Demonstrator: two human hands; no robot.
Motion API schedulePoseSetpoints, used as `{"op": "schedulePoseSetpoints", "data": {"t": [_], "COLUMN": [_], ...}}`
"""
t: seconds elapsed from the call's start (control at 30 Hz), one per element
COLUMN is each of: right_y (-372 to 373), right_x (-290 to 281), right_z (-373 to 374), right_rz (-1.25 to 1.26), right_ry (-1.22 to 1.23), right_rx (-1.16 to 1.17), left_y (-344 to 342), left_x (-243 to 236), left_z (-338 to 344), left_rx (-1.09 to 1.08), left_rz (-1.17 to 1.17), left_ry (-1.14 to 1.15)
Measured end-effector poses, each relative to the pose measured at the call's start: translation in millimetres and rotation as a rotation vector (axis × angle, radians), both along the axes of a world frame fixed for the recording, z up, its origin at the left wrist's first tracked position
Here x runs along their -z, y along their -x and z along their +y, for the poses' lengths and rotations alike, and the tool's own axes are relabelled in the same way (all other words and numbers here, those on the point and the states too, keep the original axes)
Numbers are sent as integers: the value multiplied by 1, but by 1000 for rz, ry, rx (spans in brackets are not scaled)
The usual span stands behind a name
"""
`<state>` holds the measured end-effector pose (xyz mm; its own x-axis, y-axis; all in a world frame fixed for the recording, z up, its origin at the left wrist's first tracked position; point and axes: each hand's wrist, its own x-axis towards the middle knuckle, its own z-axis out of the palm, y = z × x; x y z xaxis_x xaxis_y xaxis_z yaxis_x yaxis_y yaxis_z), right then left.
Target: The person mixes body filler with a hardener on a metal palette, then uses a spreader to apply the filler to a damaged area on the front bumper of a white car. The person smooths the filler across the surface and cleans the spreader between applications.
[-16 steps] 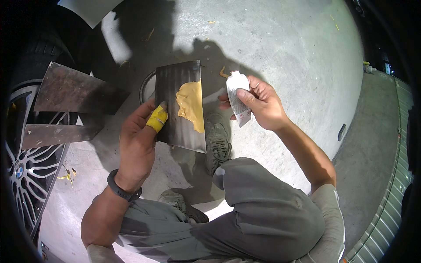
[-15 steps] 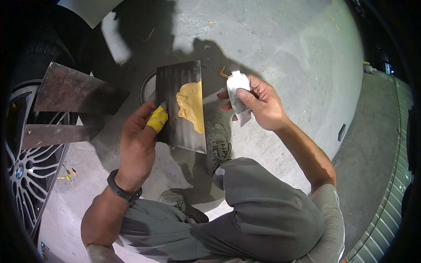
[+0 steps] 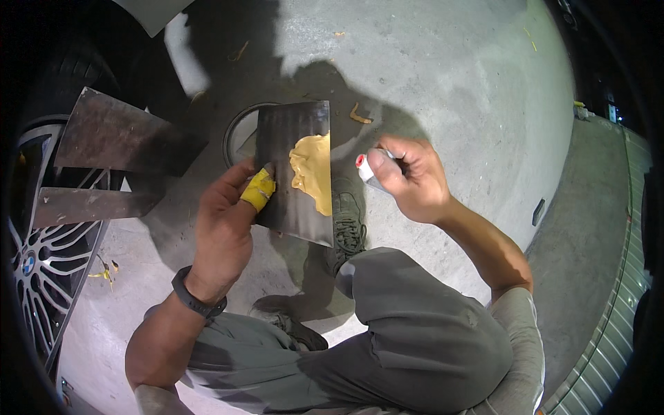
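Observation:
My left hand (image 3: 232, 207), with yellow tape round the thumb, grips the left edge of a dark flat plate (image 3: 280, 138). A smear of yellow-tan paste (image 3: 311, 173) lies along the plate's right side. To the right of the plate, apart from it, my right hand (image 3: 415, 180) is closed round a small white squeeze tube (image 3: 373, 176). The tube's red-ringed open nozzle points to the left, toward the plate. Most of the tube's body is hidden behind my fingers.
A round can (image 3: 232, 135) stands on the floor behind the plate. At left are two dark panels (image 3: 117, 135) and a spoked car wheel (image 3: 59, 256). Bits of yellow scrap (image 3: 358, 114) lie on the concrete floor (image 3: 470, 83). My shoe (image 3: 348, 225) is below the plate.
The white tube has been tipped from nozzle-up to nozzle pointing left, and its nozzle now shows. The plate has shifted slightly right with my left hand.

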<state>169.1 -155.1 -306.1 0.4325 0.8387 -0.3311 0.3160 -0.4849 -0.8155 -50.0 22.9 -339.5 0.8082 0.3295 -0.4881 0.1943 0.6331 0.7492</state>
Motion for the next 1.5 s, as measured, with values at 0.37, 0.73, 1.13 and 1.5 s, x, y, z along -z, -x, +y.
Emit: {"op": "schedulePoseSetpoints", "data": {"t": [0.37, 0.73, 1.13, 1.5], "right_y": [6, 7, 6, 5], "right_x": [-16, -22, -17, -21], "right_z": [8, 14, 24, 22], "right_rz": [-232, -272, -401, -470], "right_ry": [-238, -232, -342, -350], "right_rx": [-189, -256, -368, -448], "left_y": [-5, -5, -4, -5], "left_x": [-12, -13, -9, -5], "left_z": [-12, -12, -7, -9], "left_rx": [4, -1, -3, -16], "left_rz": [-20, -47, -53, -35], "left_ry": [41, 70, 84, 85]}}
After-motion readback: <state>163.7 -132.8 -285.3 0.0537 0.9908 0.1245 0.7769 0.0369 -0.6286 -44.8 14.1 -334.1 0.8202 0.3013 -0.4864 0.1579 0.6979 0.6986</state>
